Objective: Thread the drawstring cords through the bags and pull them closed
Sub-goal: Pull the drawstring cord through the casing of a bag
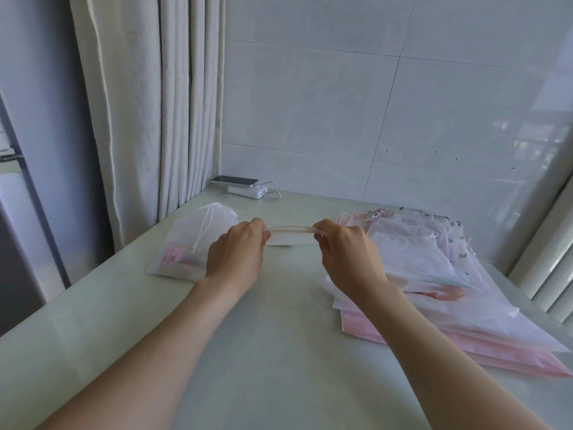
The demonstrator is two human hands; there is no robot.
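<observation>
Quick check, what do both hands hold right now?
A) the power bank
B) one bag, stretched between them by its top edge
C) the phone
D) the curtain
B: the left hand and right hand each pinch one end of the top hem of the bag, which spans the gap between them.

Bare forearms forward, left grip (236,252) and right grip (347,249) level (both in a pinch).

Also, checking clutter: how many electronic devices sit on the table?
2: a phone lying on a white power bank, far left corner. The bag pile might hide more.
</observation>
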